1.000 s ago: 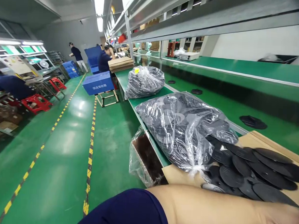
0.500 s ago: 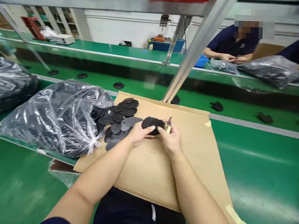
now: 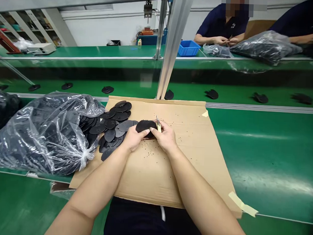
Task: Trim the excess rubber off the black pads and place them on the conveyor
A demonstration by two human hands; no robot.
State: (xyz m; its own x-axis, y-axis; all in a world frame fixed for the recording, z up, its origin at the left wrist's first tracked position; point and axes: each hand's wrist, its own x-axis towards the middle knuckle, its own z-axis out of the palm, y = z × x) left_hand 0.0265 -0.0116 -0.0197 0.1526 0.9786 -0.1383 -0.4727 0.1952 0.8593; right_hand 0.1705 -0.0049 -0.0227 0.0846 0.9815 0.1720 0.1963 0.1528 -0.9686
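Note:
Black oval pieces (image 3: 146, 125), flat and overlapping, are held between my two hands above the cardboard sheet (image 3: 154, 179). My left hand (image 3: 134, 138) grips their left side, thumb on top. On the right, my right hand (image 3: 166, 136) pinches the near edge with its thumb. That hand also keeps a small pair of nippers (image 3: 158, 124) with pale yellow handles, tips pointing away from me. To the left, a loose pile of similar black ovals (image 3: 112, 124) spreads from a clear plastic bag (image 3: 43, 134). Fingers under the held pieces are hidden.
Small black crumbs dot the cardboard. Behind it runs a green belt (image 3: 137, 91) with spaced black pieces. A metal post (image 3: 171, 46) rises at the cardboard's back edge. Across the line are a blue basket (image 3: 189, 48), a filled bag (image 3: 266, 46) and two people.
The view has turned, so the scene sits level. The held ovals, fanned apart before, now overlap more closely. Both hands keep their hold, and the nippers stay in my right hand.

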